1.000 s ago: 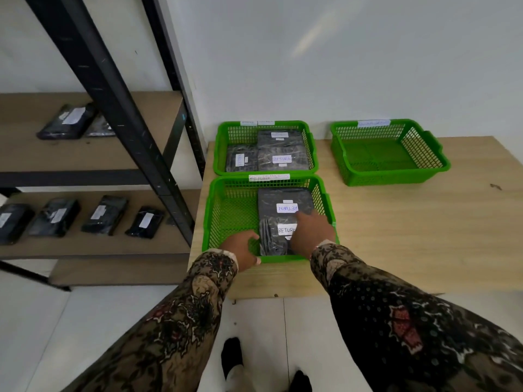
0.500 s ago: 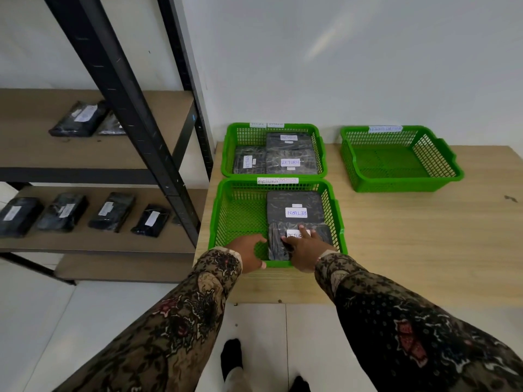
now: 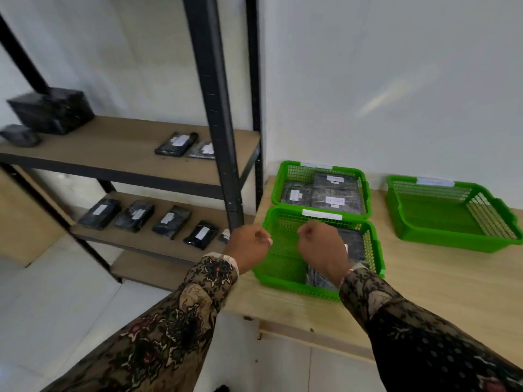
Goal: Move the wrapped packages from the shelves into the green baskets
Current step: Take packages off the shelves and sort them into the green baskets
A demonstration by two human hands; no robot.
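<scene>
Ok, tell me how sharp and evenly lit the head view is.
Head view: motion blur smears the black box at upper left and both the left hand and the right hand; basket labels are unreadable; wide-angle distortion bends the shelf posts; a pale streak of light crosses the wall; lighting is otherwise soft and even.

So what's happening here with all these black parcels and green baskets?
A person is sorting wrapped packages from the shelves into green baskets on a table. Both the left hand and right hand are loosely curled and hold nothing, above the near basket, which has packages in it. The far basket holds several; the right basket looks empty. More packages wait on the shelves.
</scene>
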